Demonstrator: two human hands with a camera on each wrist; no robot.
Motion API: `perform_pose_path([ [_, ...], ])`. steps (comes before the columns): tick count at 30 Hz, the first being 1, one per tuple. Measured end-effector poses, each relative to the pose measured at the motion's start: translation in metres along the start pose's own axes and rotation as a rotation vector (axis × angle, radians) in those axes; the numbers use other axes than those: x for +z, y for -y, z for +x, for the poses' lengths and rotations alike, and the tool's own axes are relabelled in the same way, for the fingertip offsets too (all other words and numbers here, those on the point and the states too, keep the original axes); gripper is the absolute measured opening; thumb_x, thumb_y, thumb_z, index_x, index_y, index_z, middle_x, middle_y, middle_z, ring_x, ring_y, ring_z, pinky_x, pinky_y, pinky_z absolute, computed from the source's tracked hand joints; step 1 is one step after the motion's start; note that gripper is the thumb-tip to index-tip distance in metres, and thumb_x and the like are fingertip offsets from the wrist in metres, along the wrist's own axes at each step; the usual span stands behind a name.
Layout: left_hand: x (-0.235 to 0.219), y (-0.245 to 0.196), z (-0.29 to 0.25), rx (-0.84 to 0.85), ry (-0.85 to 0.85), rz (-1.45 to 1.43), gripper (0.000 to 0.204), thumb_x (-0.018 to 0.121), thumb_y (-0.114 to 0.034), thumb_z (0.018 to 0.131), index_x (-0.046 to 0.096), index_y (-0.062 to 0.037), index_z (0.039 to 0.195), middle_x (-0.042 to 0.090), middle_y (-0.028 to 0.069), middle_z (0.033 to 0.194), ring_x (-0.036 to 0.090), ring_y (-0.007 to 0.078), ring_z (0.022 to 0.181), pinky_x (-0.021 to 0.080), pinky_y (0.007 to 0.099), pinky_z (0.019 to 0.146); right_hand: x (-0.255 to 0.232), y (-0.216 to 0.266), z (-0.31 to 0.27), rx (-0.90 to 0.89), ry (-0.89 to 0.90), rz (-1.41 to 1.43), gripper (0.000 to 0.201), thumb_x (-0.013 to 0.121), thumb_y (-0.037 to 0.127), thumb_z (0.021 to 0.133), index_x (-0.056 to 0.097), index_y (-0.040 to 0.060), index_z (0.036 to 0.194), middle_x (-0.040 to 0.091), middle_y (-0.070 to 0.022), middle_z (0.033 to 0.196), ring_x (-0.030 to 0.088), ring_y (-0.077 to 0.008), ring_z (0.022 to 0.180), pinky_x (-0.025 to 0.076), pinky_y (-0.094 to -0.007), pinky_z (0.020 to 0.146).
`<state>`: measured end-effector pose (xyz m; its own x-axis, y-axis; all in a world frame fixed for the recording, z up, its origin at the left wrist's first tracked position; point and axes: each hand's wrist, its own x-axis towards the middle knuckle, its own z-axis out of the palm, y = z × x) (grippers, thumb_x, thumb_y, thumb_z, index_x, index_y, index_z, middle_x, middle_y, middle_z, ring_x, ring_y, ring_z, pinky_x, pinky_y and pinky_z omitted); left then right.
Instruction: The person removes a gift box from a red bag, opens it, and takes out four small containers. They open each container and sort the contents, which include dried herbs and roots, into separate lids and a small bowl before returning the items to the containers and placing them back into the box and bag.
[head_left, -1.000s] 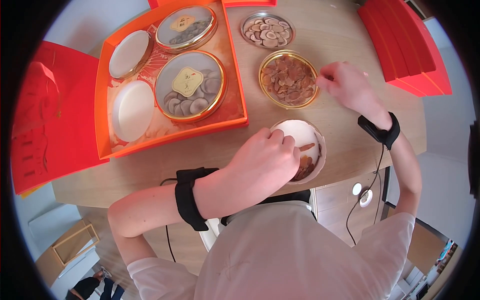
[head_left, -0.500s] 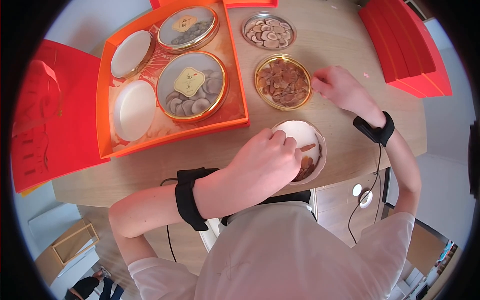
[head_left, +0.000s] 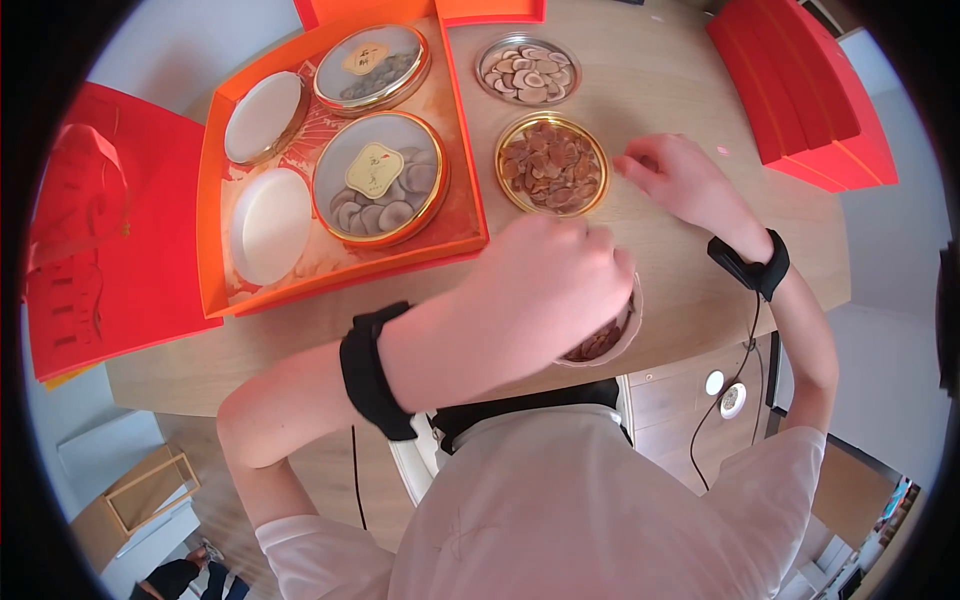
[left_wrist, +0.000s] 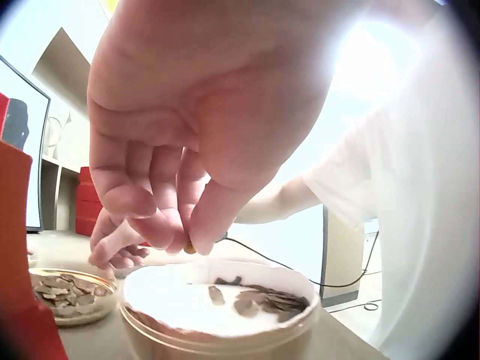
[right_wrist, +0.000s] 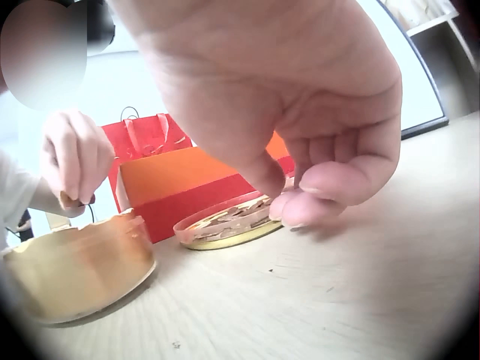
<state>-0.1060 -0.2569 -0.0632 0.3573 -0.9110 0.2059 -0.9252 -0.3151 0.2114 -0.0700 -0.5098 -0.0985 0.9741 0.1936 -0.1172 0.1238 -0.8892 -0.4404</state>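
Note:
My left hand is over a round tub with a white inside, covering much of it in the head view. Its thumb and finger pinch a small brown dried slice above the opening. Brown slices lie along one side within the tub. Beside a gold-rimmed round dish heaped with dried slices, my right hand hovers low with loosely curled fingers. In the right wrist view its fingertips are close to the dish's edge, and nothing shows between them.
A silver dish of pale slices stands further back. At left, an orange-red box holds lidded round tins and white round containers. Red boxes stand at right, a red paper bag at far left. A cable hangs from my right wrist.
My left hand has lifted from the tub's rim and now covers more of it. The gold-rimmed dish has shifted slightly left, and my right hand has moved left beside it.

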Motion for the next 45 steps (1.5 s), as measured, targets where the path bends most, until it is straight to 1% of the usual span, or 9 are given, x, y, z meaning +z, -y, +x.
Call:
perform_pose_path([
  [8,-0.001,0.015,0.011,-0.108,0.016,0.101,0.017,0.068,-0.007,0.076,0.064,-0.0014,0.091,0.063,0.0096,0.084,0.066,0.0267,0.083,0.055,0.0385,0.069,-0.024,0.029,-0.036,0.06,0.094,0.139,0.017,0.067,0.018,0.094,0.069,0.0005,0.095,0.07,-0.0162,0.083,0.068,-0.0327,0.078,0.052,-0.0413,0.07],
  [11,0.0,0.005,-0.001,0.022,0.123,-0.005,0.019,0.071,-0.007,0.072,0.064,-0.001,0.089,0.063,0.0099,0.084,0.065,0.0266,0.084,0.055,0.0388,0.07,-0.022,0.04,-0.057,-0.342,0.156,0.128,0.015,0.073,0.016,0.09,0.068,0.0048,0.099,0.069,-0.0119,0.09,0.069,-0.0308,0.08,0.053,-0.041,0.069],
  [14,0.005,-0.004,-0.01,0.006,0.254,0.016,0.019,0.072,-0.005,0.07,0.065,-0.0006,0.087,0.064,0.0105,0.086,0.066,0.027,0.084,0.055,0.038,0.07,-0.014,0.055,-0.069,-0.433,0.359,0.074,0.022,0.077,0.018,0.087,0.067,0.0084,0.104,0.066,-0.0093,0.093,0.068,-0.031,0.08,0.053,-0.0426,0.069],
  [18,0.013,-0.004,-0.01,-0.085,0.297,-0.027,0.018,0.073,-0.003,0.067,0.066,0.0001,0.084,0.066,0.0131,0.085,0.068,0.0285,0.079,0.055,0.0371,0.066,0.001,0.057,-0.07,-0.458,0.341,-0.097,0.021,0.077,0.017,0.087,0.062,0.0089,0.1,0.066,-0.0063,0.097,0.067,-0.0304,0.084,0.052,-0.0436,0.068],
  [24,0.01,-0.003,-0.012,-0.08,0.335,-0.046,0.016,0.074,-0.003,0.068,0.066,0.0004,0.081,0.066,0.0139,0.083,0.068,0.0295,0.076,0.054,0.0377,0.064,0.004,0.054,-0.062,-0.431,0.381,-0.066,0.013,0.073,0.014,0.089,0.062,0.0084,0.095,0.066,-0.0075,0.092,0.067,-0.0314,0.082,0.051,-0.0441,0.068],
  [30,0.007,0.001,-0.018,-0.008,0.298,-0.073,0.015,0.073,-0.003,0.069,0.065,-0.0006,0.082,0.066,0.0132,0.084,0.068,0.029,0.077,0.055,0.0379,0.064,0.001,0.057,-0.061,-0.41,0.428,-0.07,0.012,0.072,0.014,0.09,0.061,0.0078,0.092,0.066,-0.0083,0.087,0.067,-0.0316,0.079,0.051,-0.044,0.068],
  [39,-0.004,0.019,0.015,-0.113,-0.063,0.18,0.017,0.071,-0.004,0.071,0.061,-0.0024,0.086,0.058,0.0073,0.082,0.065,0.0235,0.082,0.055,0.0346,0.067,0.0,0.058,-0.061,-0.441,0.441,-0.093,0.014,0.071,0.011,0.089,0.059,0.0031,0.088,0.065,-0.0119,0.079,0.065,-0.033,0.077,0.051,-0.044,0.07],
  [42,-0.002,0.011,0.01,-0.158,-0.085,0.104,0.015,0.069,-0.005,0.072,0.061,-0.0031,0.084,0.058,0.0068,0.081,0.063,0.023,0.082,0.055,0.0348,0.067,-0.002,0.055,-0.063,-0.474,0.406,-0.058,0.012,0.07,0.009,0.088,0.059,0.0037,0.088,0.064,-0.0113,0.078,0.064,-0.032,0.075,0.051,-0.0434,0.069],
  [45,0.001,0.005,-0.006,-0.106,0.045,0.118,0.012,0.068,-0.006,0.073,0.061,-0.003,0.083,0.057,0.0061,0.08,0.062,0.0227,0.082,0.054,0.035,0.068,-0.006,0.048,-0.061,-0.425,0.402,0.161,0.009,0.069,0.007,0.088,0.061,0.0048,0.089,0.064,-0.0106,0.079,0.064,-0.0312,0.074,0.05,-0.0421,0.066],
])
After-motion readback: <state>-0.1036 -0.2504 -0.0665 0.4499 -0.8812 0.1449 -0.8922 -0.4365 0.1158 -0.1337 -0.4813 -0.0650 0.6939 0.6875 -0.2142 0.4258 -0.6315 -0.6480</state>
